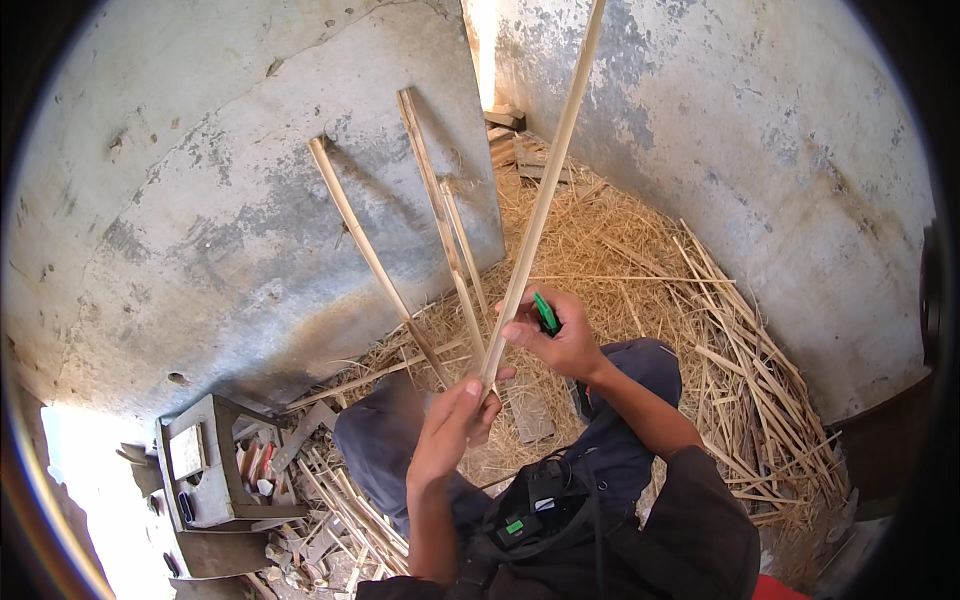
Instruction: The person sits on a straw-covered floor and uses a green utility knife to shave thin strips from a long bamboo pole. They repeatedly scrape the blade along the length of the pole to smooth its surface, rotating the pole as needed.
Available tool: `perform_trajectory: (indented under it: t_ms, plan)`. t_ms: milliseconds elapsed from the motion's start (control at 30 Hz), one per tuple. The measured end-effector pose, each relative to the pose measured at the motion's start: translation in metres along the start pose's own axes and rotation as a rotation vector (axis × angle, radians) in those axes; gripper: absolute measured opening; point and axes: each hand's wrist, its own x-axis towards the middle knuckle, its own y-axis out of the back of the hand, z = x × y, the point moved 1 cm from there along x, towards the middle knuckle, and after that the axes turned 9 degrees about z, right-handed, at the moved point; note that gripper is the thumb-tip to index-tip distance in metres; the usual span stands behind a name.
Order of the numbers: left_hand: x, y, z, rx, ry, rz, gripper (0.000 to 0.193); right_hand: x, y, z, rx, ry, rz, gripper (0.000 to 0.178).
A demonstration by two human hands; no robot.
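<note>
A long, pale bamboo strip slants up from my hands, past the top edge of the picture. My left hand is closed round its lower end, above my lap. A little higher, my right hand pinches the same strip between thumb and fingers. Tucked in that right hand is a small green object; most of it is hidden by the fingers, so its kind cannot be told. Beyond the left hand, several similar poles lean against the wall.
Shavings cover the floor ahead of my bent knees. A pile of thin strips lies along the right wall. At lower left stands a worn box-like stand holding odds and ends, with scraps beside it. A black pouch rests on my lap.
</note>
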Motion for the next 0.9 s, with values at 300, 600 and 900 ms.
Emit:
perform_trajectory:
  t_ms: [300,600,900]
  plan:
    - [0.001,0.015,-0.014,0.107,-0.026,-0.046,0.054,0.006,0.010,-0.011,0.032,-0.084,0.093,0.030]
    - [0.001,0.007,-0.011,0.043,-0.156,0.210,0.048,0.001,-0.001,-0.008,-0.275,0.281,0.045,0.036]
    - [-0.001,0.001,-0.013,0.024,-0.214,0.314,0.044,-0.009,-0.016,-0.015,-0.422,0.504,-0.087,0.037]
